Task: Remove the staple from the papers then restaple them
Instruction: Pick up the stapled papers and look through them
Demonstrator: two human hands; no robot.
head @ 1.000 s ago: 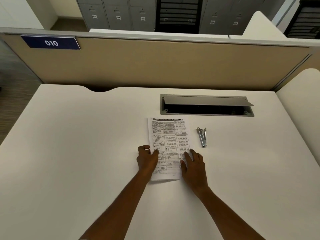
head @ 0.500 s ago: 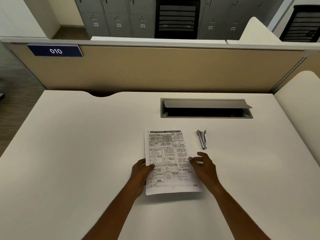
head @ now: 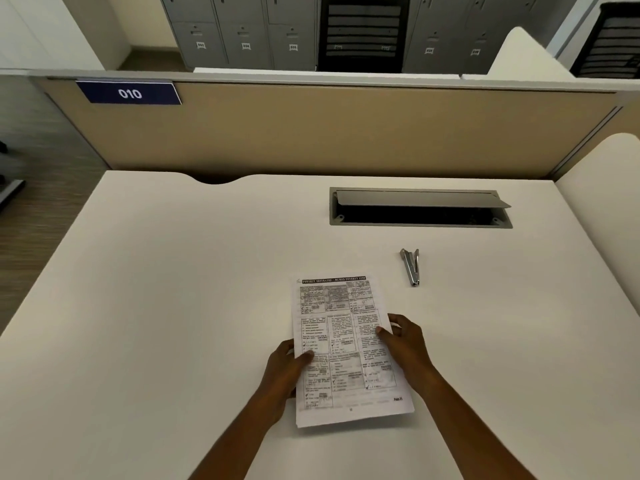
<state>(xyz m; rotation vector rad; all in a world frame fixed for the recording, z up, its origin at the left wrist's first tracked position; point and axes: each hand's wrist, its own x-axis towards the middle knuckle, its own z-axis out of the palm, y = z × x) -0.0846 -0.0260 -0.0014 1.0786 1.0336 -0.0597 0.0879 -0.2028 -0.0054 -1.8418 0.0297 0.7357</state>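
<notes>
The printed papers [head: 343, 327] are held between both hands just above the white desk [head: 173, 306], their near edge raised toward me. My left hand [head: 284, 370] grips the left edge, thumb on top. My right hand [head: 405, 344] grips the right edge the same way. A small metal stapler [head: 411, 266] lies on the desk beyond my right hand, apart from the papers. A faint mark at the papers' top left corner may be the staple; it is too small to tell.
A grey cable tray [head: 420, 221] with its lid propped open is sunk into the desk behind the stapler. A tan partition [head: 311, 133] with a blue "010" sign [head: 129, 93] closes the far edge. Another desk surface [head: 606, 220] adjoins on the right.
Both hands went from resting flat on the papers to gripping their side edges. The papers have lifted off the desk and come closer to me. The stapler stayed put.
</notes>
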